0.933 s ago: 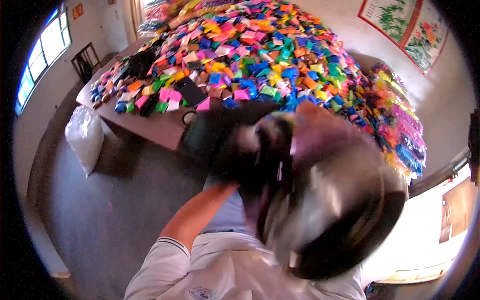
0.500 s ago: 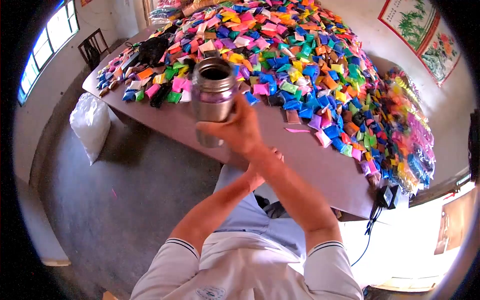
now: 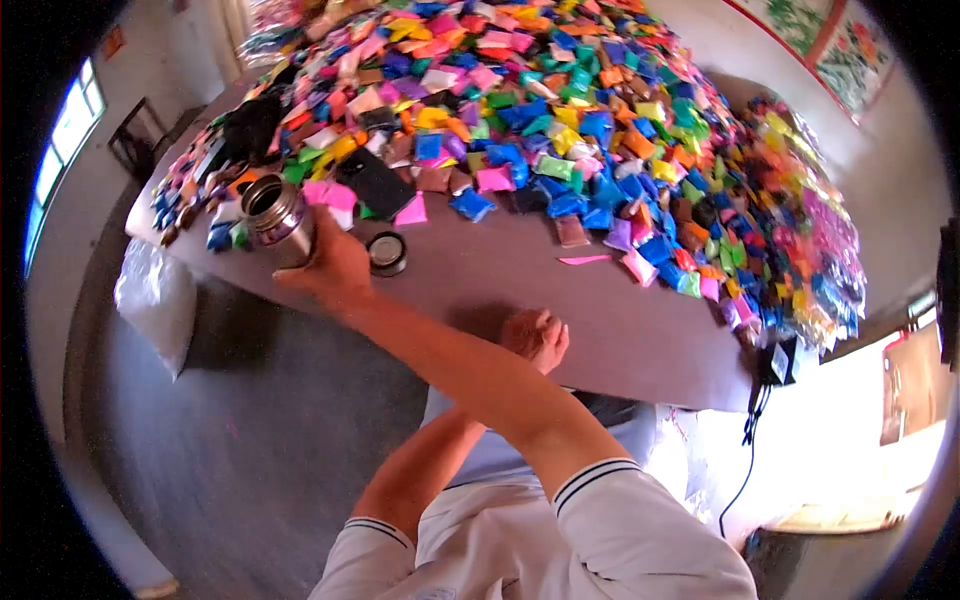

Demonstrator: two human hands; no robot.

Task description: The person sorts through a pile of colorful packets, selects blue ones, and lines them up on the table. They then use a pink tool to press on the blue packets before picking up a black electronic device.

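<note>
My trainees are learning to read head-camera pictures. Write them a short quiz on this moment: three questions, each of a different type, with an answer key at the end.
1. What does the right hand grip?
a) a pair of scissors
b) a steel flask
c) a paintbrush

2. True or false: the mouth of the steel flask is covered.

3. Fill in the gap: on the table, a black ____ lies just beyond the round lid, at the edge of the coloured packets.

Key:
1. b
2. False; its dark opening shows.
3. phone
</note>
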